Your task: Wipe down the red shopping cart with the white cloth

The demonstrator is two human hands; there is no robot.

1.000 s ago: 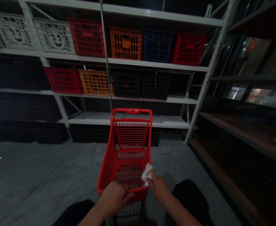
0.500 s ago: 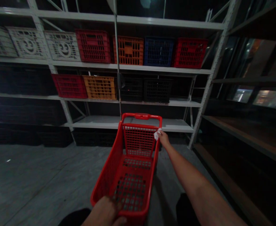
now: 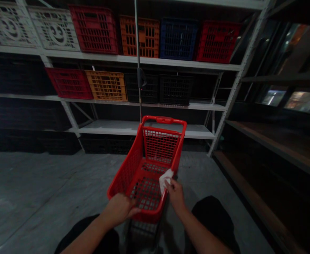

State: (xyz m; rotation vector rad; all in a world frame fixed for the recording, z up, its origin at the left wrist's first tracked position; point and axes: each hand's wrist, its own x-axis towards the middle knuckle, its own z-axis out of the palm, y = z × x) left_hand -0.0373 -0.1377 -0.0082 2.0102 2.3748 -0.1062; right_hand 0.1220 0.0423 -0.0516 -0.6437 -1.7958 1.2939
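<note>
A red plastic shopping cart (image 3: 125, 171) stands on the floor in front of me, its handle at the far end. My left hand (image 3: 121, 208) grips the near rim at its left corner, fingers partly hidden over the edge. A white cloth or paper wipe (image 3: 165, 179) is pinched in my right hand (image 3: 174, 192). That wipe lies over the cart's right rim, about midway along the side. Through the basket's grid floor nothing is seen lying inside.
Behind the cart a white metal rack (image 3: 133, 127) carries red, orange, blue, white, yellow and black crates, such as the yellow crate (image 3: 107, 85). At right stands a dark shelf unit (image 3: 266, 141). My knees flank the cart's near end.
My right hand has come back along the right rim with the wipe, from near the handle toward me. My left hand stays on the near rim. The view has tilted downward.
</note>
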